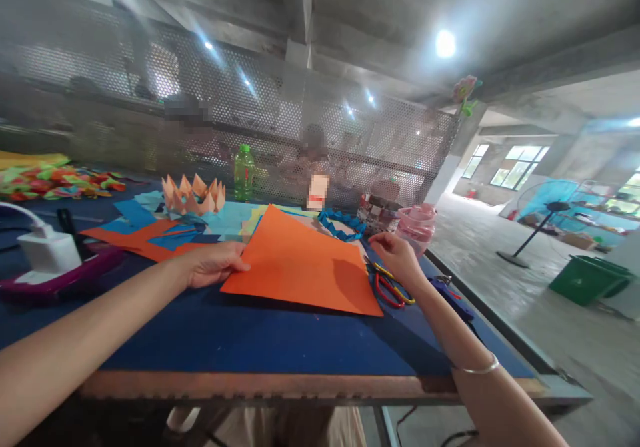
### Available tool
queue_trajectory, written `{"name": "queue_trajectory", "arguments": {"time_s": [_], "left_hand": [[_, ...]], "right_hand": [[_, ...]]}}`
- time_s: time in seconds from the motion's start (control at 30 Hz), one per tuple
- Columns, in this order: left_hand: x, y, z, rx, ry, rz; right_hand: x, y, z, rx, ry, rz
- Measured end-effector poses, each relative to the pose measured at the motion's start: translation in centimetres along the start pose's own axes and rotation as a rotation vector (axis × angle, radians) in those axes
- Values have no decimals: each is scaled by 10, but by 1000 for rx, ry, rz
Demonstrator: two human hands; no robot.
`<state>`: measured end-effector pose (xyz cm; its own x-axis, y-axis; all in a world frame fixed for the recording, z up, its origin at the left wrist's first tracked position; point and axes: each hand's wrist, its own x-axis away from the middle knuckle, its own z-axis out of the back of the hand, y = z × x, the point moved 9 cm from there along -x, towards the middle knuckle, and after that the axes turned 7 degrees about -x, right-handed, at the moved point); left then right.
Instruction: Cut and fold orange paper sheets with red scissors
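A sheet of orange paper [305,263] lies slanted over the blue tabletop, its near edge a little raised. My left hand [217,263] pinches its left edge, thumb on top. To the right of the sheet is my right hand [395,253], its fingers curled together; whatever may be between them is hidden. Just below that hand lie scissors with red handles [390,291] and a tool with yellow handles [400,287], partly overlapping. Beyond the sheet sits a blue folded-paper ring [345,225]. A peach pointed paper crown [194,197] stands at the back left.
Orange cut paper [145,241] and blue pieces [133,215] spread at left, near a white charger [47,250]. A green bottle [244,173] stands against the mesh screen [270,120]. A pink basket [417,225] stands at the right edge, near a dark blue tool [453,295].
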<state>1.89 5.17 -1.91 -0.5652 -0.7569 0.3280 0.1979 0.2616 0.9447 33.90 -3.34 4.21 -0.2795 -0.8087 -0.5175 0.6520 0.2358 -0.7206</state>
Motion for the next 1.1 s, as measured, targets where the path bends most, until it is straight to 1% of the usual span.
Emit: {"name": "queue_trajectory", "arguments": {"time_s": [0.07,0.1,0.17,0.2,0.27,0.37,0.43,0.47,0.5,0.57,0.6,0.67,0.73,0.8,0.87,0.93,1.03,1.1], "left_hand": [[8,1,11,-43,49,14],[11,0,17,-57,69,33],[14,-4,26,-61,68,54],[14,-7,30,-54,65,56],[12,-12,33,-46,41,55],[8,-16,26,-47,5,53],[6,-17,19,-50,7,61],[4,-16,14,-45,7,56],[3,-15,8,-41,-2,62],[2,-14,1,-44,17,63],[1,-14,-1,-53,37,69],[1,-16,-5,-54,53,91],[2,-19,-8,-34,38,103],[3,-22,-10,-20,14,102],[6,-25,-8,-20,7,98],[10,-28,-2,-32,17,105],[12,-27,12,-98,55,135],[10,-18,28,-190,150,104]], "right_hand": [[7,8,-11,237,-201,-19],[11,14,-14,356,-280,-33],[20,24,-13,566,-371,-55],[23,29,-10,636,-388,-71],[28,38,-6,697,-412,-112],[31,43,-2,754,-433,-172],[29,33,0,837,-397,-161],[27,22,0,870,-356,-123],[26,7,-3,861,-318,-59],[27,-24,-17,684,-318,32],[30,-39,-29,563,-374,75],[43,-66,-58,366,-546,149],[58,-85,-83,253,-694,222],[73,-92,-105,203,-834,249],[84,-89,-118,174,-905,237],[90,-82,-125,174,-919,225],[93,-75,-128,196,-896,232],[93,-75,-127,197,-873,250]]}}
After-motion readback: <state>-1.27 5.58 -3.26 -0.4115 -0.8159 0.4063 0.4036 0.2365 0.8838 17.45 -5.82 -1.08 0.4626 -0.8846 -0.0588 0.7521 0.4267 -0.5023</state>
